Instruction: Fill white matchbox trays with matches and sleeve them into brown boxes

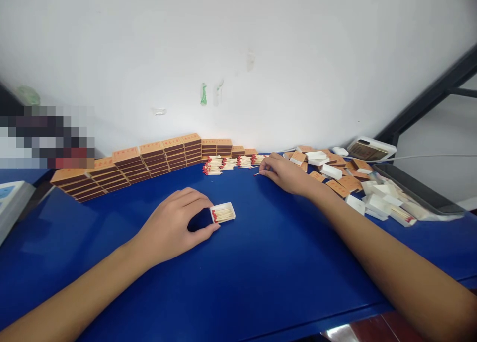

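Note:
My left hand grips a small white matchbox tray between thumb and fingers, on the blue tabletop. Inside the tray lie several red-tipped matches. Farther back, my right hand is closed in a pinch beside the loose match piles. A single match sticks out from its fingertips, red head to the left. The right fingers partly cover the rightmost pile.
Stacked orange-brown matchboxes line the wall. A heap of empty sleeves and white trays lies at the right, near a dark phone and a white power bank-like device with a cable. A pixelated area is at far left.

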Demonstrator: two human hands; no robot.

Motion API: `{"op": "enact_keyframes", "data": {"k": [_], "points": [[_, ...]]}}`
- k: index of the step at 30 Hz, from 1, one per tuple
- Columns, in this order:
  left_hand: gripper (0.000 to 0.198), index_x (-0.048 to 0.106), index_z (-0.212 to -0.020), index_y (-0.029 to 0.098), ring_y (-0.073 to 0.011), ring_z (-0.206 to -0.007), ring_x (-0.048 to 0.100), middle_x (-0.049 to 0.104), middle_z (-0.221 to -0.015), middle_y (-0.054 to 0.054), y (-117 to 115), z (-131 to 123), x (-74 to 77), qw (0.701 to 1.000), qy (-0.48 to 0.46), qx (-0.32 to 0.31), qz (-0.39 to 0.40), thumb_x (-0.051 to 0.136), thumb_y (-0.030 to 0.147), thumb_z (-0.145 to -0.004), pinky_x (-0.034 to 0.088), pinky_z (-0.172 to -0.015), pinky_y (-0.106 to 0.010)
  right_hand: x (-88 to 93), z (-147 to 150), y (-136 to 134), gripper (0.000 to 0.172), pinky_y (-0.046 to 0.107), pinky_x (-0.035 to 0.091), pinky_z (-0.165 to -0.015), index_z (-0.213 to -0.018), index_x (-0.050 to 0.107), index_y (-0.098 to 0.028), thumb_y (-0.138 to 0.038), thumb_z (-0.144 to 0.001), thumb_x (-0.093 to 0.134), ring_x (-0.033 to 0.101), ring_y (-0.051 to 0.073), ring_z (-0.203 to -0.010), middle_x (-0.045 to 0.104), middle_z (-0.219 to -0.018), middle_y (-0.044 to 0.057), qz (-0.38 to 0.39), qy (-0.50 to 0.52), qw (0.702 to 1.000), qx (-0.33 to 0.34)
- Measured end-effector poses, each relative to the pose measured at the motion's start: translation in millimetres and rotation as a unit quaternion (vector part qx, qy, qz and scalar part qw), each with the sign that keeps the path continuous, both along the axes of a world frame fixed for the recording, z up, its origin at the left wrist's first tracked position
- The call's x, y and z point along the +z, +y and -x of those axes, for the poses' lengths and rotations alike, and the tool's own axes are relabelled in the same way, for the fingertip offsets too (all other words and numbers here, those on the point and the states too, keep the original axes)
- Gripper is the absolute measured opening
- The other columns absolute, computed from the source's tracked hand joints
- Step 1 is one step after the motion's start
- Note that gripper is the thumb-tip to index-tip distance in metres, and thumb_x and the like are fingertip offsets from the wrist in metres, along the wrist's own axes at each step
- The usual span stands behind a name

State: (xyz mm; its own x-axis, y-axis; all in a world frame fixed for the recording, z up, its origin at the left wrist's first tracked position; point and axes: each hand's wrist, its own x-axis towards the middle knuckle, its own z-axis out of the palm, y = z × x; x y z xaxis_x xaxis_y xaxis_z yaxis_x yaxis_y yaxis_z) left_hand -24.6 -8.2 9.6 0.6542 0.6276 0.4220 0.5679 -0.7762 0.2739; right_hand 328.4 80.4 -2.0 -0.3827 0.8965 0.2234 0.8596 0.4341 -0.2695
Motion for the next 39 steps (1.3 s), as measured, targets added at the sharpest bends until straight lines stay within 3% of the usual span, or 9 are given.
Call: {"op": "enact_keyframes", "data": {"k": [5,10,19,23,27,31,35,39], "points": [[0.024,0.072,-0.115,0.021,-0.0254,-0.106,0.07,0.076,-0.112,-0.007,0.3,-0.9,0.9,1.0,0.004,0.001,-0.002,0.072,0.038,-0.098,0.056,-0.092,-0.042,-2.9,4.4,6.1,0.012,0.034,0.046,-0.081,-0.096,0.061,-0.021,-0.015,-0.1,0.051,0.06,0.023,-0.089,0.059,-0.103,0.009,-0.031,0.004,0.999,0.016],[0.024,0.073,-0.115,0.021,-0.0255,-0.106,0.07,0.076,-0.112,-0.007,0.1,-1.1,1.3,1.0,0.004,0.003,0.003,0.072,0.038,-0.098,0.057,-0.092,-0.042,-5.8,7.6,9.5,0.011,0.037,0.047,-0.086,-0.1,0.061,-0.021,-0.023,-0.103,0.05,0.061,0.026,-0.094,0.059,-0.105,0.01,-0.052,0.01,0.999,0.014],[0.023,0.071,-0.114,0.021,-0.0252,-0.107,0.069,0.075,-0.113,-0.007,-0.9,0.8,0.2,1.0,0.007,0.001,0.005,0.072,0.038,-0.098,0.057,-0.093,-0.043,-2.0,9.8,8.6,0.014,0.035,0.046,-0.08,-0.095,0.058,-0.02,-0.015,-0.102,0.047,0.06,0.023,-0.087,0.059,-0.104,0.01,-0.031,-0.017,0.999,0.009],[0.023,0.072,-0.113,0.021,-0.0252,-0.106,0.069,0.076,-0.112,-0.007,0.0,-0.4,-0.1,1.0,0.003,0.004,-0.004,0.072,0.038,-0.098,0.057,-0.093,-0.043,11.5,27.3,-11.1,0.011,0.036,0.047,-0.082,-0.098,0.056,-0.02,-0.018,-0.105,0.047,0.06,0.023,-0.089,0.059,-0.108,0.011,-0.038,0.002,0.999,0.034],[0.022,0.072,-0.112,0.02,-0.0248,-0.105,0.069,0.076,-0.11,-0.006,1.8,-1.8,-0.1,1.0,-0.005,0.013,-0.015,0.073,0.037,-0.097,0.057,-0.094,-0.043,23.3,66.6,-49.6,0.011,0.033,0.048,-0.081,-0.104,0.058,-0.021,-0.021,-0.108,0.047,0.061,0.021,-0.093,0.061,-0.108,0.009,-0.06,0.034,0.992,0.105],[0.023,0.071,-0.111,0.019,-0.0255,-0.104,0.07,0.076,-0.11,-0.008,2.6,-2.4,-0.7,1.0,-0.006,0.015,-0.022,0.072,0.037,-0.097,0.057,-0.094,-0.044,21.4,101.0,-80.5,0.015,0.031,0.042,-0.063,-0.103,0.061,-0.02,-0.022,-0.11,0.047,0.06,0.02,-0.085,0.063,-0.105,0.008,-0.083,-0.03,0.986,0.144],[0.022,0.071,-0.111,0.019,-0.0264,-0.103,0.07,0.076,-0.109,-0.009,2.1,-2.6,-1.4,0.999,-0.011,0.012,-0.031,0.072,0.037,-0.098,0.057,-0.093,-0.044,15.8,112.0,-87.8,0.022,0.032,0.036,-0.057,-0.1,0.063,-0.019,-0.019,-0.11,0.043,0.058,0.02,-0.081,0.063,-0.101,0.01,-0.117,-0.101,0.975,0.159],[0.023,0.071,-0.111,0.018,-0.0264,-0.104,0.07,0.076,-0.11,-0.008,0.9,-1.9,-1.7,1.0,-0.008,0.009,-0.029,0.073,0.036,-0.097,0.057,-0.094,-0.044,16.8,111.6,-88.4,0.021,0.033,0.036,-0.057,-0.1,0.063,-0.018,-0.017,-0.109,0.045,0.057,0.021,-0.081,0.062,-0.101,0.01,-0.115,-0.109,0.973,0.167]]}}
